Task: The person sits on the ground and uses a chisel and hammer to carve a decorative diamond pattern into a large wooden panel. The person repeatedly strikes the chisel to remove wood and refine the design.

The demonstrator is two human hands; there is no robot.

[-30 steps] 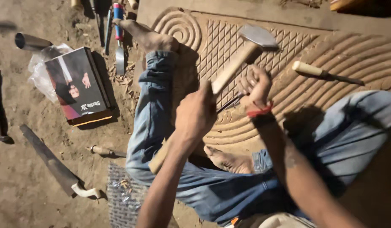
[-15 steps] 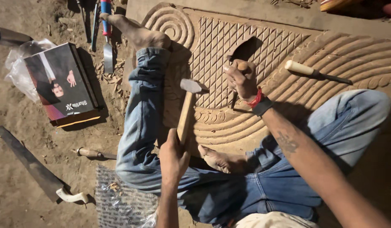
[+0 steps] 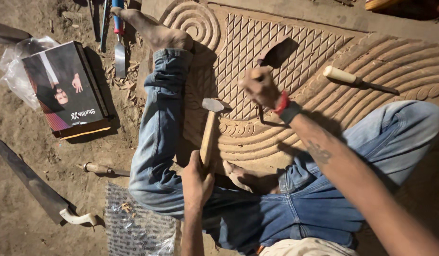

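Grooved carved wood (image 3: 371, 61); hands grip hammer (image 3: 209, 132), chisel (image 3: 260, 102).

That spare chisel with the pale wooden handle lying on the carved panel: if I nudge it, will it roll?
Probably a little: the spare chisel has a round handle, yet lies across carved ridges of the panel, which should catch it. Its metal shank looks stiff, likely blade-heavy when lifted.

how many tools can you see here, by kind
hammer, in the left hand: 1
chisels: 3 – one in the right hand, a spare chisel on the carved wood, a third chisel on the sand
saw: 1
blue-handled tool: 1
total: 6
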